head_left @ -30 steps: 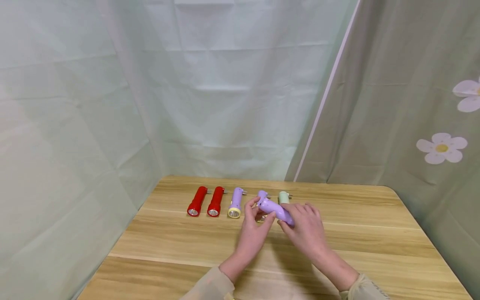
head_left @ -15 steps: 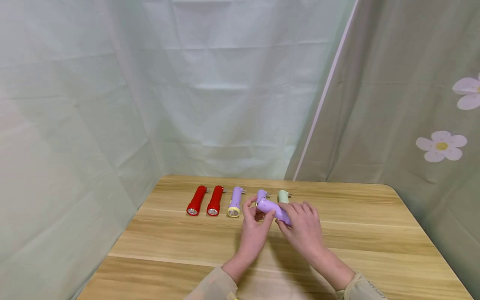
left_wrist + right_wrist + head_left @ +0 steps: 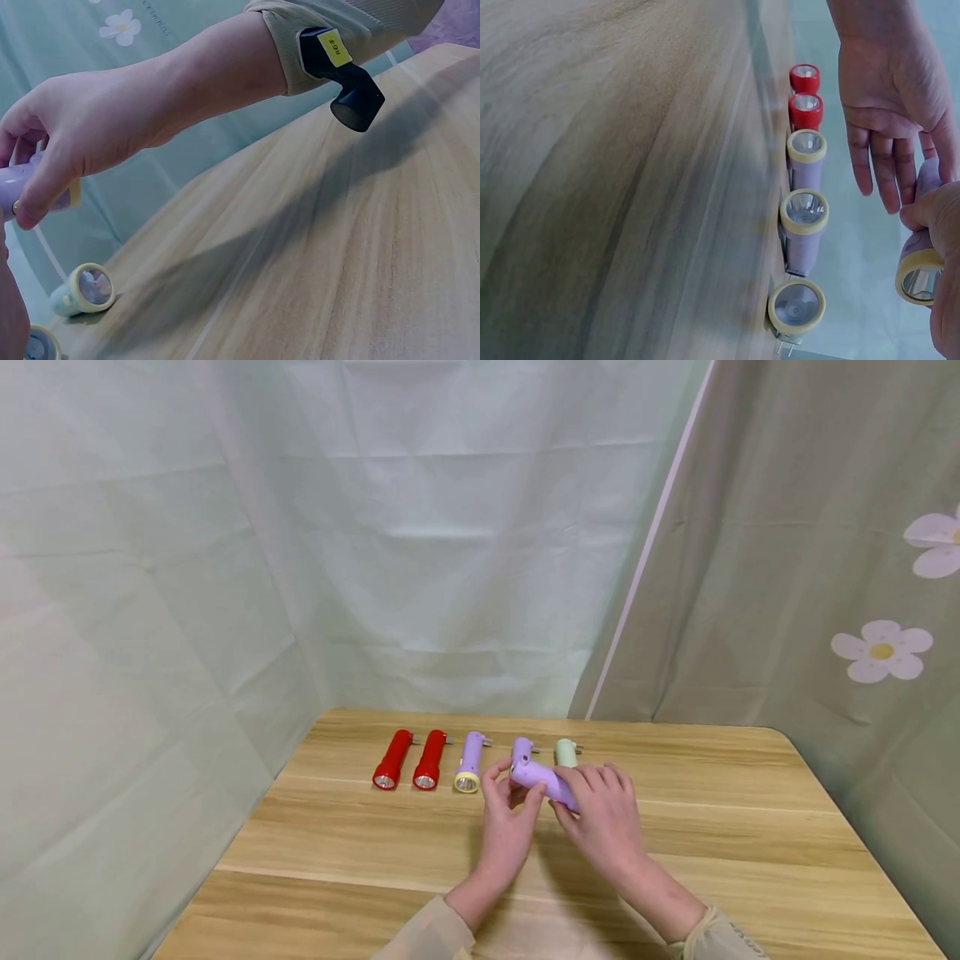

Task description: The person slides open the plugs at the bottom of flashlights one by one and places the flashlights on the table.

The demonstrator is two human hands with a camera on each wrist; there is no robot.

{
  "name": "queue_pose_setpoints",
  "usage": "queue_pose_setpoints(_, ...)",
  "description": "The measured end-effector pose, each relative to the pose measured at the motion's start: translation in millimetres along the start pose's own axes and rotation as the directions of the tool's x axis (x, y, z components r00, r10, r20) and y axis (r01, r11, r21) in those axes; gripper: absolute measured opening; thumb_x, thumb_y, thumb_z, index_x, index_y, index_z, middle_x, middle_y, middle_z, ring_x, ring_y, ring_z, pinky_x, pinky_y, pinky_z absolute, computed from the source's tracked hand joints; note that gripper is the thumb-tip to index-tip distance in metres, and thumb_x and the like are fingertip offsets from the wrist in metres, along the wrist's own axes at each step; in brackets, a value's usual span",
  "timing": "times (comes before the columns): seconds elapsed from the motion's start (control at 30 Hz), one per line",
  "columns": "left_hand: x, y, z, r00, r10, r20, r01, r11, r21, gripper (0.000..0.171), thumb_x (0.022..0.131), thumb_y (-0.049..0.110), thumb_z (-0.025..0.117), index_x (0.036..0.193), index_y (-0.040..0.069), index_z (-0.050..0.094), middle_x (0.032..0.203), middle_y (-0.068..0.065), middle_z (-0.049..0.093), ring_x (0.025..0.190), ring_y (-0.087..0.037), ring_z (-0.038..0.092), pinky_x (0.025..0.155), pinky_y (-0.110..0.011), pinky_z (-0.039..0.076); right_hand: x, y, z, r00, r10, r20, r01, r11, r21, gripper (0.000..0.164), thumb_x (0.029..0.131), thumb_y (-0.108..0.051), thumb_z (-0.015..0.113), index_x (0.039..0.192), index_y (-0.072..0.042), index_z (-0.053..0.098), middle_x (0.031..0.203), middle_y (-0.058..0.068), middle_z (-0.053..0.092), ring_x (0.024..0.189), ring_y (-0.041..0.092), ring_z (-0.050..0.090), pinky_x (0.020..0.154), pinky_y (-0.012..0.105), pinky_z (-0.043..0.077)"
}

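Note:
Between both hands, above the table, a light purple flashlight (image 3: 546, 783) is held tilted. My right hand (image 3: 606, 817) grips its body near the head, whose cream rim and clear lens (image 3: 920, 276) show in the right wrist view. With thumb and fingers, my left hand (image 3: 507, 828) pinches the other end. The left wrist view shows the right hand (image 3: 97, 112) with part of the held flashlight (image 3: 13, 184) at the left edge. Just behind the hands lie another purple flashlight (image 3: 522, 748) and a mint green flashlight (image 3: 566, 752), both partly hidden in the head view.
Left of the hands lie a purple flashlight with a cream rim (image 3: 470, 762) and two red ones, a nearer red flashlight (image 3: 430, 760) and an outer red flashlight (image 3: 393, 760). Metal plug prongs stick out of them. The wooden table (image 3: 360, 860) meets fabric curtains (image 3: 450, 568) behind.
The held flashlight and both hands have shifted slightly to the left. Both hands keep their hold, and the flashlights on the table stay in place.

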State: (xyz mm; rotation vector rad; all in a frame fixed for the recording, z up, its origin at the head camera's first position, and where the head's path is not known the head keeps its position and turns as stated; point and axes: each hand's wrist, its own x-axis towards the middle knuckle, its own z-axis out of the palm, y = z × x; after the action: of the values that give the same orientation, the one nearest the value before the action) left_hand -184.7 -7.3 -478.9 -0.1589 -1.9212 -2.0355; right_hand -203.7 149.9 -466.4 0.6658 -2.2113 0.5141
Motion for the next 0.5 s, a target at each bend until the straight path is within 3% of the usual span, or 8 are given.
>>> queue_pose_setpoints(0.23,-1.3,-3.2,-0.2,1.000,0.001,-0.020,-0.002,0.999,-0.038,0.054,0.097,0.016,0.072,0.135,0.004,0.035,0.116,-0.010,0.069,0.107,-0.025,0.064,0.096,-0.034,0.050,-1.4,-2.4,-0.4,1.000,0.005,0.006,-0.005,1.000,-0.004,0.051,0.071,-0.018,0.093,0.116,-0.013,0.071,0.100,0.006,0.070,0.088,0.031,0.061,0.099,0.058,0.041)
queue_pose_setpoints(0.5,-2.3,-4.0,1.3,0.999,0.015,-0.041,-0.018,0.998,-0.056,0.051,0.096,0.013,0.073,0.131,0.004,0.037,0.114,-0.011,0.068,0.103,-0.025,0.064,0.093,-0.030,0.051,-2.4,-3.7,0.2,1.000,0.007,0.007,-0.007,1.000,-0.004,0.051,0.071,-0.018,0.094,0.116,-0.013,0.071,0.100,0.006,0.070,0.089,0.031,0.060,0.099,0.058,0.041)
